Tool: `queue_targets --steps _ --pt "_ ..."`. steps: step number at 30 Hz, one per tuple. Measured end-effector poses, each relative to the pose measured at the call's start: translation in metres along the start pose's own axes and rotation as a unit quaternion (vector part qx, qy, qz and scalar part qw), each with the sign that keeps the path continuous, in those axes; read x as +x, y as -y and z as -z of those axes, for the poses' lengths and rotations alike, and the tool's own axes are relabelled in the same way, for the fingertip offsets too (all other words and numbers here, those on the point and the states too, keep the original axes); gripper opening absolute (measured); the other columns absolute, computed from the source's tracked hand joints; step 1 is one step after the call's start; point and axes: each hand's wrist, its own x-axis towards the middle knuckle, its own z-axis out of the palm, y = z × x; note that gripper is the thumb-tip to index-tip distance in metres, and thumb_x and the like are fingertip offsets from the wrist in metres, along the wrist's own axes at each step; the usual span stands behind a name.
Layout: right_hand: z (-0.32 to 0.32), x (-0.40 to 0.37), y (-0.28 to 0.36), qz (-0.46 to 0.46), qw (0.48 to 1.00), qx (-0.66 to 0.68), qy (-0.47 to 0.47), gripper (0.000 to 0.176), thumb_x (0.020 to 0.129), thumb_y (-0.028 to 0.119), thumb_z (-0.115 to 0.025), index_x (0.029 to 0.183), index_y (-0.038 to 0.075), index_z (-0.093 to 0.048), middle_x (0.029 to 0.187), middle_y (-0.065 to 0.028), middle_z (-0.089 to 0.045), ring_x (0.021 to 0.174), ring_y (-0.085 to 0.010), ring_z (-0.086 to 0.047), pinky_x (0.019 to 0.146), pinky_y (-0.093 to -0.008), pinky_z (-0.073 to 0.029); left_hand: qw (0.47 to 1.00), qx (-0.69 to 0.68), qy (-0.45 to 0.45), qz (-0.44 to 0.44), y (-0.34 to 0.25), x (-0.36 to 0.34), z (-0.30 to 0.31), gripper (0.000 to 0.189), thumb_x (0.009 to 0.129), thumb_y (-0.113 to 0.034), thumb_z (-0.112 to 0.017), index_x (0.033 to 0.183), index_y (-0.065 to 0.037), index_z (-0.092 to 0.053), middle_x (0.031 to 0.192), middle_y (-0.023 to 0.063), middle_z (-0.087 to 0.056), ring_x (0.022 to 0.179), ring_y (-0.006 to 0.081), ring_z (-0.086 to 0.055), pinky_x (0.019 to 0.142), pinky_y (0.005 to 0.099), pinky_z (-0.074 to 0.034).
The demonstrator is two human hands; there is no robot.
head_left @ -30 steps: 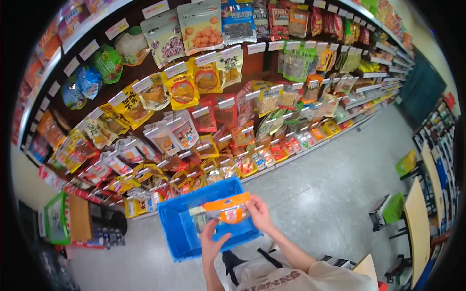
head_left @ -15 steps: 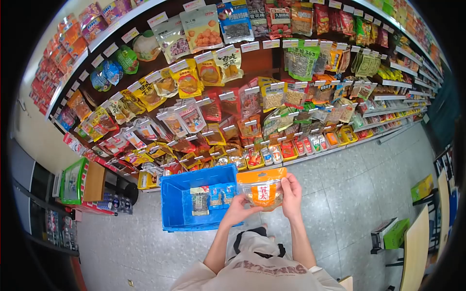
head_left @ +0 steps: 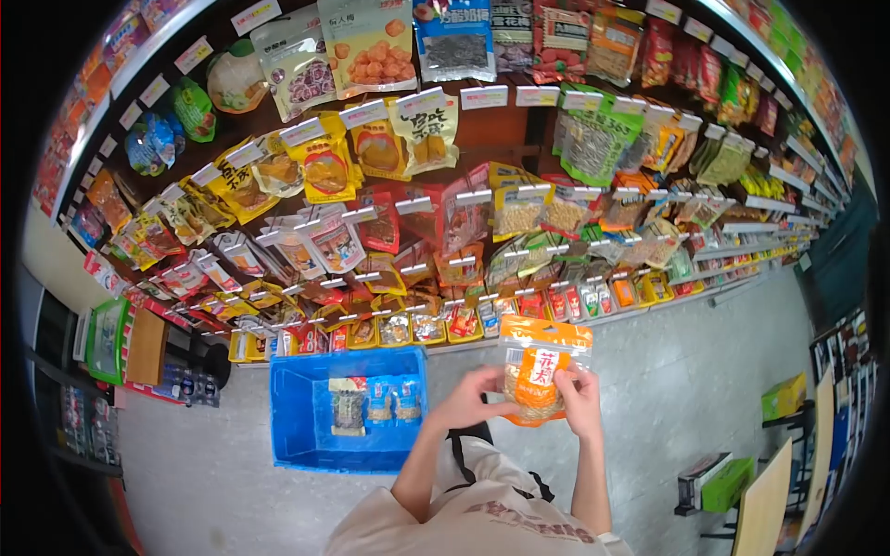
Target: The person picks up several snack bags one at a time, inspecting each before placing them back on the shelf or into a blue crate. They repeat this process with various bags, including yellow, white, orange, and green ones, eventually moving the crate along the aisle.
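An orange and clear snack pouch (head_left: 536, 375) is held upright between my hands, its printed front facing me. My left hand (head_left: 475, 400) grips its lower left side, and my right hand (head_left: 579, 400) pinches the right edge. To the left, a blue crate (head_left: 348, 456) sits on the floor. Inside it lie a dark packet with a pale top (head_left: 349, 408) and two small blue packets (head_left: 393, 398) side by side.
A long rack of hanging snack bags (head_left: 329, 167) curves across the front, with yellow bins (head_left: 246, 347) along its bottom. At the right are a green box (head_left: 728, 484) and a wooden board (head_left: 765, 491). Bottles (head_left: 190, 382) stand at the left.
Both hands and the pouch have shifted right, and the pouch is now more upright. The view has moved closer to the rack, and the crate appears farther left and lower.
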Motion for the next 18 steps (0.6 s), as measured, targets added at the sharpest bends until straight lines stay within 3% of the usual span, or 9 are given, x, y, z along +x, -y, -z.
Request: queue_targets --steps 2,4,8,11,18 --pt "0.001 0.038 0.004 -0.003 1.0 0.014 -0.005 0.019 0.095 0.01 -0.062 0.107 -0.003 -0.067 0.098 -0.0009 -0.066 0.087 -0.0059 -0.058 0.076 -0.0229 -0.048 0.993 0.0 -0.108 -0.048 -0.01 0.037 0.061 0.047 0.085 -0.002 -0.07 0.129 0.001 -0.053 0.118 0.0089 -0.064 0.104 0.0167 -0.063 0.09 0.0321 -0.051" --pt "0.003 0.079 -0.001 -0.002 1.0 -0.009 -0.007 0.018 0.094 0.009 -0.063 0.107 -0.003 -0.067 0.096 0.0002 -0.066 0.085 -0.0051 -0.057 0.074 -0.0222 -0.047 0.95 0.054 -0.27 -0.147 -0.026 0.084 0.125 0.045 0.087 0.0 -0.067 0.129 0.001 -0.053 0.116 0.0103 -0.063 0.105 0.0174 -0.062 0.089 0.0313 -0.051" --pt "-0.003 0.157 -0.007 -0.039 0.999 -0.028 0.001 0.018 0.095 0.011 -0.063 0.106 -0.002 -0.067 0.094 0.0014 -0.067 0.085 -0.0039 -0.057 0.073 -0.0212 -0.046 0.87 0.144 -0.424 -0.205 -0.093 0.171 0.198 0.052 0.086 -0.005 -0.071 0.133 0.0 -0.049 0.12 0.012 -0.058 0.098 0.0179 -0.061 0.086 0.0303 -0.05" --pt "-0.017 0.205 0.001 -0.034 0.998 -0.04 0.017 0.018 0.095 0.012 -0.063 0.106 -0.002 -0.067 0.094 0.0014 -0.067 0.085 -0.0036 -0.057 0.073 -0.0209 -0.046 0.798 0.283 -0.477 -0.235 -0.1 0.227 0.235 0.057 0.088 -0.004 -0.068 0.138 0.001 -0.042 0.125 0.0114 -0.052 0.108 0.0182 -0.055 0.09 0.0299 -0.047" --pt "-0.028 0.272 0.003 -0.049 0.998 0.022 0.013 0.015 0.094 0.012 -0.065 0.103 -0.001 -0.066 0.093 0.0012 -0.066 0.083 -0.004 -0.057 0.072 -0.0212 -0.046 0.77 0.27 -0.522 -0.25 -0.089 0.277 0.259 0.055 0.087 0.0 -0.067 0.135 0.004 -0.041 0.121 0.0145 -0.054 0.107 0.019 -0.057 0.089 0.0303 -0.048"
